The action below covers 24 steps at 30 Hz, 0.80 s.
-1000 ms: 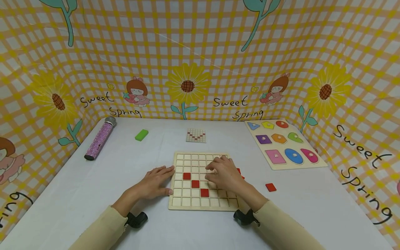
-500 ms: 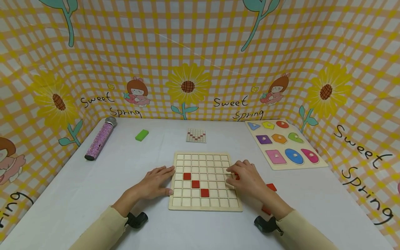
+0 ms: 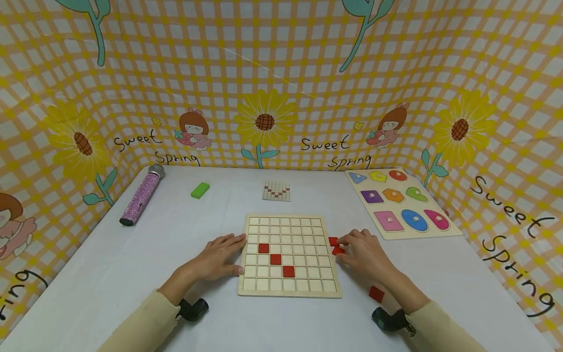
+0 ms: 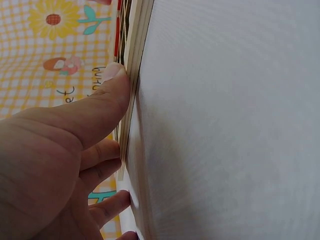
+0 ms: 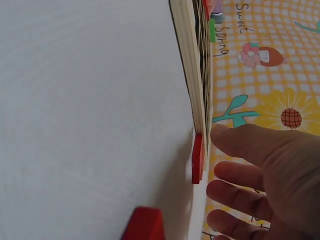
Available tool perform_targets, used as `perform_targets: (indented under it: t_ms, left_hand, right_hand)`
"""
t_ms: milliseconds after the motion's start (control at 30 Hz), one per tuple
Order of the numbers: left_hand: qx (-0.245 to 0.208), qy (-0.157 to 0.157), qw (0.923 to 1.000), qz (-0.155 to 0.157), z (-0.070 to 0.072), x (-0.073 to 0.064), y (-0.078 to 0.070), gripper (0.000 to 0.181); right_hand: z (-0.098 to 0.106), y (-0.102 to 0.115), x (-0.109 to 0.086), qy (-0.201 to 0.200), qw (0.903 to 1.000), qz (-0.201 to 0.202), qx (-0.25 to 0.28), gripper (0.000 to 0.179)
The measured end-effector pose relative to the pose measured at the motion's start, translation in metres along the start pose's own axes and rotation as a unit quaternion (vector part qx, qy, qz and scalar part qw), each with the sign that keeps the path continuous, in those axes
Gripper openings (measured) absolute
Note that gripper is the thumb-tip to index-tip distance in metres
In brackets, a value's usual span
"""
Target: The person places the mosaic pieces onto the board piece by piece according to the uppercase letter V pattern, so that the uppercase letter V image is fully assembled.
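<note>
A wooden grid board (image 3: pixel 290 288) lies in the middle of the table, with three red square tiles (image 3: pixel 275 259) set in a diagonal line. At the board's left edge rests my left hand (image 3: pixel 215 256), its thumb (image 4: pixel 107 100) and fingers spread along the rim. Beyond the right edge, my right hand (image 3: pixel 362 252) hovers over two loose red tiles (image 3: pixel 333 241). In the right wrist view its thumb (image 5: pixel 240 140) and fingers are apart above a red tile (image 5: pixel 197 160) against the board's side, holding nothing. Another red tile (image 3: pixel 376 294) lies below the right forearm.
A small pattern card (image 3: pixel 276 190) with a red V lies behind the board. A green block (image 3: pixel 200 190) and a glittery purple microphone (image 3: pixel 141 197) are at the back left. A shape puzzle board (image 3: pixel 380 226) lies at the right. Patterned cloth walls surround the table.
My right hand has moved right, from over the grid to the loose tiles beside it. The forearm now covers one tile and uncovers another. My left hand stays put.
</note>
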<state>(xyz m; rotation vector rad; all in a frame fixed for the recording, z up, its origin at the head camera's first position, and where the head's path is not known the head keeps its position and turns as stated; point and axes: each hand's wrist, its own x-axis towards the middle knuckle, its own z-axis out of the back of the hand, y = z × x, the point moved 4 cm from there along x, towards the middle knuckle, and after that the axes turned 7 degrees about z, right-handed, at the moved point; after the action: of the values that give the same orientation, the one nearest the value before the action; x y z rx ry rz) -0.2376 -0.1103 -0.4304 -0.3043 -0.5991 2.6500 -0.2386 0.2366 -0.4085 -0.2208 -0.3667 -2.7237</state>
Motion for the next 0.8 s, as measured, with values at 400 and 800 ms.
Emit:
perform_targets:
  t_ms: [400,800]
  left_hand:
    - [-0.001,-0.001,1.0,-0.002,0.0002,-0.0002,-0.0012,0.074]
    - [0.0,0.0,1.0,0.005,0.0002,-0.0004,-0.0014,0.074]
  right_hand:
    - [-0.0042,-0.0106,-0.0027,0.005,0.9999,-0.005,0.008,0.032]
    - [-0.0053,-0.0111,-0.0016,0.001,0.9999,-0.011,0.0,0.03]
